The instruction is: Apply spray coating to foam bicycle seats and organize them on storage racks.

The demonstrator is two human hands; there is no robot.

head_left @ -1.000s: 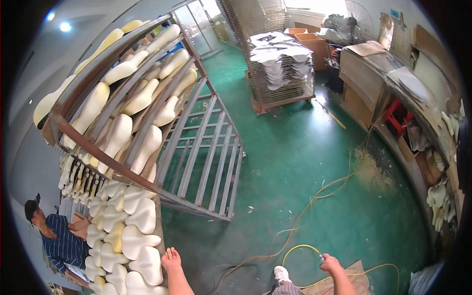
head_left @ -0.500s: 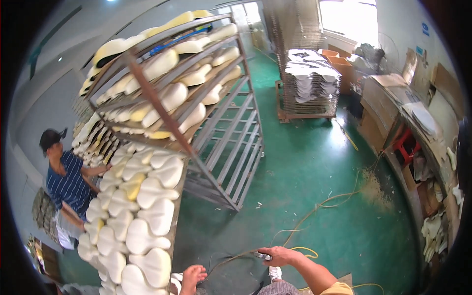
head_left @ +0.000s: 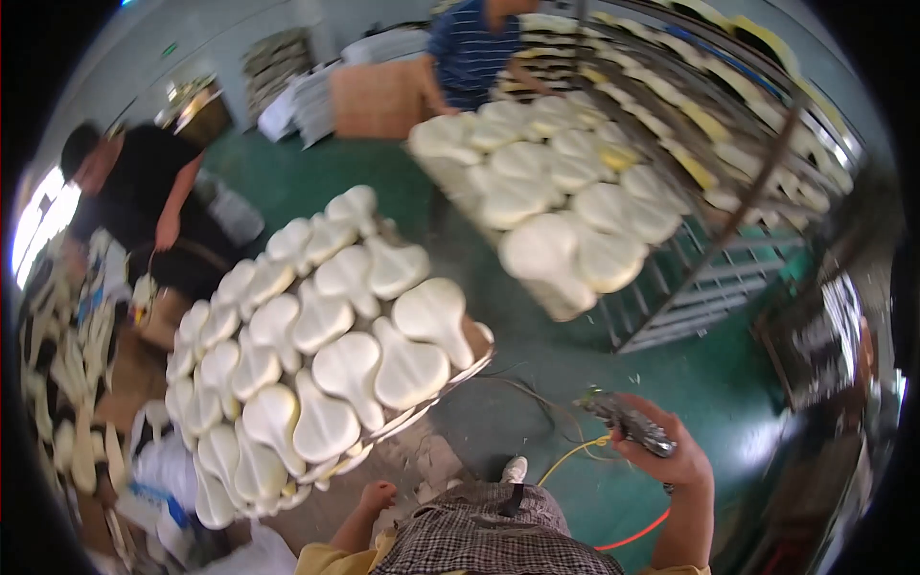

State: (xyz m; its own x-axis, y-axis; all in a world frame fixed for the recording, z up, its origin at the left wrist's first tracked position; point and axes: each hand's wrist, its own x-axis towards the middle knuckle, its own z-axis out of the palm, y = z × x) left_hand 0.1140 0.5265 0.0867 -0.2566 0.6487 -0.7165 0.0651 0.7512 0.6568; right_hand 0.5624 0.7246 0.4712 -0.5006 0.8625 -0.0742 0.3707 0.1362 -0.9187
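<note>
My right hand is wrapped round a silver, gun-shaped metal tool, held out over the green floor at the right. A yellow hose curves across the floor below it. My left hand hangs low near my body, fingers curled in, with nothing visible in them. It is nearest to the front edge of a table loaded with rows of cream, saddle-shaped foam pads. The pads lie close together, wide ends and narrow ends alternating. Neither hand touches them.
A second pad-covered board stands beyond, with a person in a striped shirt behind it. A metal rack holds more pads at the right. Another person in black stands left, near piled pads. An orange-red hose lies right.
My view has swung left, bringing the near pad table and the person in black into sight. My right hand has lifted the tool rightward; my left hand's fingers have closed.
</note>
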